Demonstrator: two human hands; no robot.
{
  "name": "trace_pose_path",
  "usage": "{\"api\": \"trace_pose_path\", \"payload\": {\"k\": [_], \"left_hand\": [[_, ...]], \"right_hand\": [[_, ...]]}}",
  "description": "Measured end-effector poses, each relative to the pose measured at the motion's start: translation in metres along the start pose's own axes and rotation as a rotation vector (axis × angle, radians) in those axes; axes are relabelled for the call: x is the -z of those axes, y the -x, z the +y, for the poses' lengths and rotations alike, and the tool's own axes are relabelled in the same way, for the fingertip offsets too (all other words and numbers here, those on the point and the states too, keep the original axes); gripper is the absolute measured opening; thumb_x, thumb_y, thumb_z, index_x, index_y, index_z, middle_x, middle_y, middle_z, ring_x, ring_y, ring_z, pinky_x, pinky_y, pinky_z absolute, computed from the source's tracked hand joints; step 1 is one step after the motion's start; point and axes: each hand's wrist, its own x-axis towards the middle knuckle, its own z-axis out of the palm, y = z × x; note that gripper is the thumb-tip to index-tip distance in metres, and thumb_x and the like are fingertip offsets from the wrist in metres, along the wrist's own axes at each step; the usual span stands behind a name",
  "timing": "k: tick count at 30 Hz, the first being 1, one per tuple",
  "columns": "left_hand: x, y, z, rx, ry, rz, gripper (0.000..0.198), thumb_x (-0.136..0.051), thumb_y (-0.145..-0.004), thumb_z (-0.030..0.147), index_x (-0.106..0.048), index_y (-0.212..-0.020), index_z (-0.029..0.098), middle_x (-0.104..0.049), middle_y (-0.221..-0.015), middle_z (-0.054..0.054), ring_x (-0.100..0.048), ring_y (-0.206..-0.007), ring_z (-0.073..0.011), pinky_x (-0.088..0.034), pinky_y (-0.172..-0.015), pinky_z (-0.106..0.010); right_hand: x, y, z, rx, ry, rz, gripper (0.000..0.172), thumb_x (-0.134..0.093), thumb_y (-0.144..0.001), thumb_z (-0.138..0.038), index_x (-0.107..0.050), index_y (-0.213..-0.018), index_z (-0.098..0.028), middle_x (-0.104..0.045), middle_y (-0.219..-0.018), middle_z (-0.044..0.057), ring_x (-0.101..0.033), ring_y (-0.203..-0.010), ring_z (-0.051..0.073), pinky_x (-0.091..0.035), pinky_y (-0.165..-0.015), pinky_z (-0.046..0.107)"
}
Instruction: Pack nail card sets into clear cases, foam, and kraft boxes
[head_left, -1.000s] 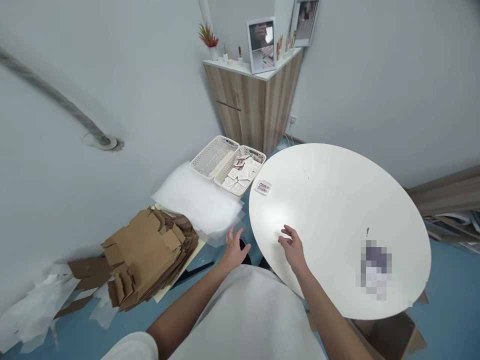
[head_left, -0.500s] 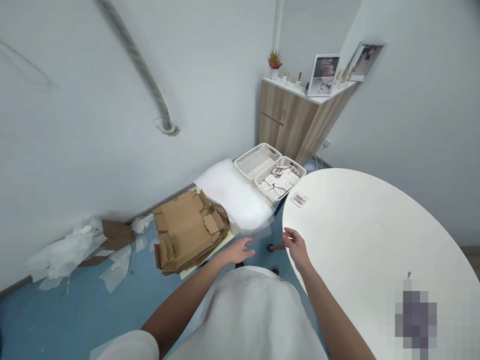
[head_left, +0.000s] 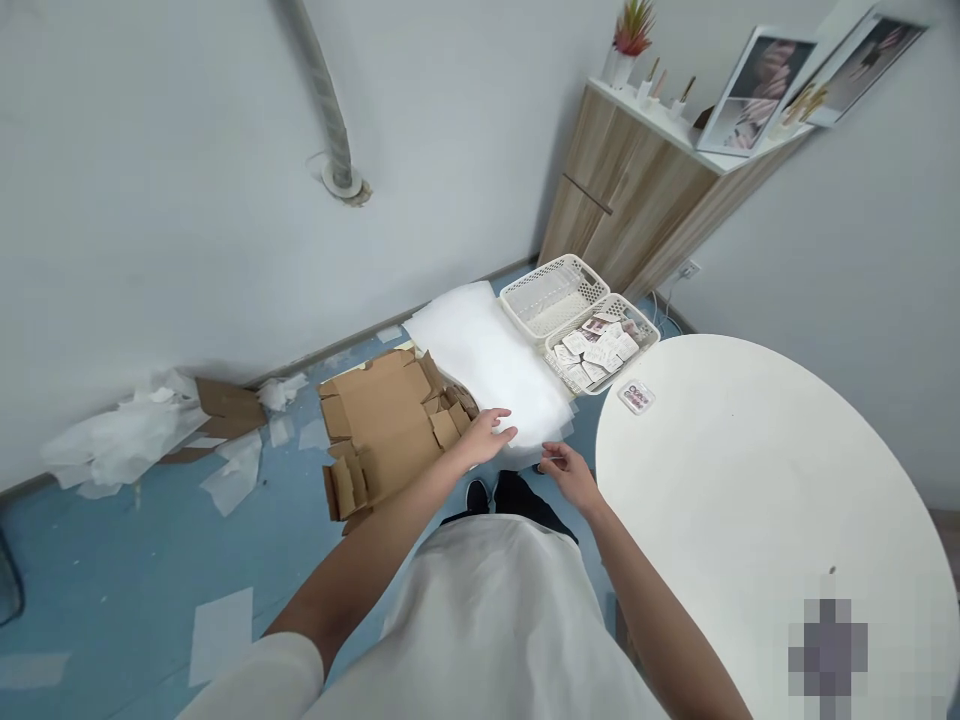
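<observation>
Now your left hand (head_left: pixel 486 440), fingers spread, at white sheets (head_left: pixel 487 352) between cardboard (head_left: pixel 390 415) and baskets (head_left: pixel 555 272); right hand (head_left: pixel 571 474) shifted off counter (head_left: pixel 750 450) to sheets' near edge; pinching, cannot tell; sheets within reach.

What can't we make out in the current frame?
All in the head view:
Right hand: whether its fingertips touch the white sheets, too small to tell.
Cardboard stack: part hidden by the left forearm.
Cards in the basket: print too small.
Dark patch: obscured by pixel blocks.
Round table: cut off by the bottom edge.
</observation>
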Motion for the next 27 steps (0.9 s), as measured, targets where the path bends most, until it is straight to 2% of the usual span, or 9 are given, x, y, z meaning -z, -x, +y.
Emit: {"api": "trace_pose_path", "payload": {"k": [5,9,12,16,19,22,27], "left_hand": [[0.018,-0.015,0.018,0.106,0.056,0.0,0.047,-0.059,-0.072,0.044,-0.052,-0.113,0.021,-0.046,-0.128,-0.012,-0.043,-0.118,-0.0258,-0.04,-0.09,-0.033],[0.03,-0.043,0.033,0.208,0.083,0.007,0.053,-0.059,-0.072,0.046,-0.05,-0.117,0.02,-0.044,-0.131,-0.012,-0.041,-0.12,-0.0264,-0.038,-0.092,-0.033],[0.028,-0.074,0.035,0.295,0.131,0.012,0.057,-0.056,-0.074,0.046,-0.045,-0.123,0.019,-0.04,-0.134,-0.01,-0.039,-0.122,-0.025,-0.036,-0.095,-0.031],[0.015,-0.117,0.024,0.416,0.172,0.038,0.058,-0.051,-0.077,0.045,-0.04,-0.127,0.017,-0.034,-0.138,-0.01,-0.035,-0.125,-0.0228,-0.032,-0.099,-0.029],[0.007,-0.137,0.011,0.508,0.176,0.068,0.058,-0.049,-0.078,0.045,-0.039,-0.127,0.015,-0.033,-0.139,-0.011,-0.032,-0.126,-0.0231,-0.031,-0.099,-0.03],[0.0,-0.145,0.0,0.561,0.155,0.102,0.056,-0.049,-0.078,0.044,-0.04,-0.124,0.015,-0.035,-0.138,-0.012,-0.035,-0.125,-0.0242,-0.033,-0.097,-0.031],[-0.008,-0.148,-0.01,0.488,0.1,0.123,0.037,-0.047,-0.079,0.042,-0.052,-0.106,0.018,-0.055,-0.117,-0.009,-0.05,-0.108,-0.0225,-0.04,-0.086,-0.029]], "right_hand": [[-0.005,-0.045,-0.025,-0.016,0.089,-0.102,0.039,-0.052,-0.074,-0.039,-0.054,-0.108,-0.02,-0.06,-0.102,0.008,-0.058,-0.086,0.018,-0.049,-0.072,0.033],[-0.011,-0.094,-0.043,0.023,0.2,-0.135,0.039,-0.05,-0.076,-0.036,-0.052,-0.111,-0.02,-0.056,-0.115,0.008,-0.052,-0.105,0.02,-0.042,-0.088,0.037],[-0.016,-0.133,-0.048,0.051,0.318,-0.138,0.047,-0.051,-0.075,-0.035,-0.048,-0.118,-0.017,-0.045,-0.129,0.011,-0.04,-0.121,0.023,-0.032,-0.1,0.039],[-0.02,-0.173,-0.043,0.08,0.43,-0.195,0.061,-0.054,-0.073,-0.038,-0.038,-0.127,-0.014,-0.029,-0.14,0.013,-0.023,-0.131,0.023,-0.024,-0.105,0.04],[-0.024,-0.189,-0.033,0.093,0.485,-0.213,0.065,-0.053,-0.075,-0.036,-0.031,-0.131,-0.011,-0.021,-0.143,0.015,-0.016,-0.133,0.024,-0.023,-0.105,0.04],[-0.03,-0.193,-0.023,0.14,0.532,-0.234,0.063,-0.051,-0.076,-0.03,-0.03,-0.132,-0.011,-0.022,-0.142,0.016,-0.014,-0.133,0.025,-0.022,-0.105,0.043],[-0.039,-0.189,-0.023,0.206,0.64,-0.336,0.065,-0.052,-0.074,-0.024,-0.028,-0.133,-0.015,-0.028,-0.14,0.014,-0.012,-0.133,0.029,-0.021,-0.101,0.052]]}}
